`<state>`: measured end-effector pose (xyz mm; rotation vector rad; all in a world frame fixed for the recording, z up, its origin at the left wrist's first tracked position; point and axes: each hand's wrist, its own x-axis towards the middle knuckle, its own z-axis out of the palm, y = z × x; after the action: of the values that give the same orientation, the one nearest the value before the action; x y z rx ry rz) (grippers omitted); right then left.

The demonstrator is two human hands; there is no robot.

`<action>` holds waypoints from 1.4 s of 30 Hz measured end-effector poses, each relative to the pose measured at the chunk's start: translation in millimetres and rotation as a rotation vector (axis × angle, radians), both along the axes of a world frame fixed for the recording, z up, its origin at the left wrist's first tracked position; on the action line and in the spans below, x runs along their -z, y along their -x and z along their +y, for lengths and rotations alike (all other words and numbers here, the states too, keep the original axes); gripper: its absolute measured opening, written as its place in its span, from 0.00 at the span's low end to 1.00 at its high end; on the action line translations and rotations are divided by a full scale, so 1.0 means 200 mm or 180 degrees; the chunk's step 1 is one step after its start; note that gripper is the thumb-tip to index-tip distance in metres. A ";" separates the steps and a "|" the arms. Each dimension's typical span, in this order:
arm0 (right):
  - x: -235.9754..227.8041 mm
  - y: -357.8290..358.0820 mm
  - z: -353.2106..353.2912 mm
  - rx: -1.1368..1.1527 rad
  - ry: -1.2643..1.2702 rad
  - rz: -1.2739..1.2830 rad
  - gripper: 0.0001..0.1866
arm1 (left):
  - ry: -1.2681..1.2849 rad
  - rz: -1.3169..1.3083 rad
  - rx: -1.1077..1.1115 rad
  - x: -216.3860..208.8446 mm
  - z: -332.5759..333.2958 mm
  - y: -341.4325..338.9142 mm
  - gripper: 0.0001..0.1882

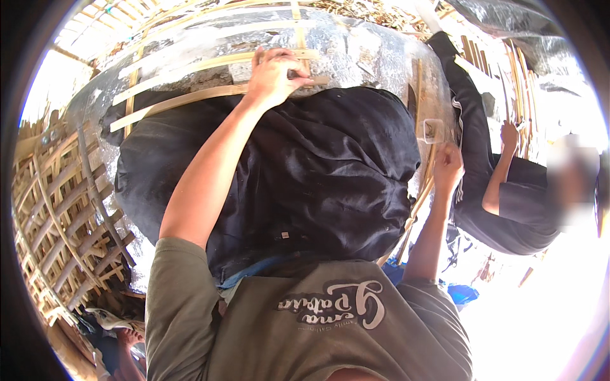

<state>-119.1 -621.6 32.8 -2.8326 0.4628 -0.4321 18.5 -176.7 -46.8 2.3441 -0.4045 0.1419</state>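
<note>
Flat pale bamboo strips (184, 101) lie across a cross strip in a lattice over a plastic-covered surface in front of my lap. My left hand (276, 77) rests over the right ends of two strips, its fingers curled and its thumb bent toward the index finger. It appears to grip a strip at the crossing. My right hand (448, 166) is off to the right, its fingers curled together; anything in them is too small to make out. Just beyond it sits a small clear plastic box (433, 131) with tiny dark contents. Black cloth (318, 165) covers my legs.
Long bamboo strips (419, 203) lie along my right side. A person in dark clothes (473, 127) sits to the right near upright strips. A woven bamboo lattice (63, 216) stands at the left, with another person's hand (130, 336) below it. Blue plastic (462, 293) lies at the lower right.
</note>
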 end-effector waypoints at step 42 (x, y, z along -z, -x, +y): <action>0.48 1.04 0.05 0.0198 -0.2119 0.1601 0.33 | -0.0115 0.0147 -0.0070 0.00 0.01 -0.01 0.11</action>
<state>-326.1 -612.0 -64.0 -2.2435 0.6408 0.3808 21.3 -174.1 -46.7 2.3834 -0.3615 0.0914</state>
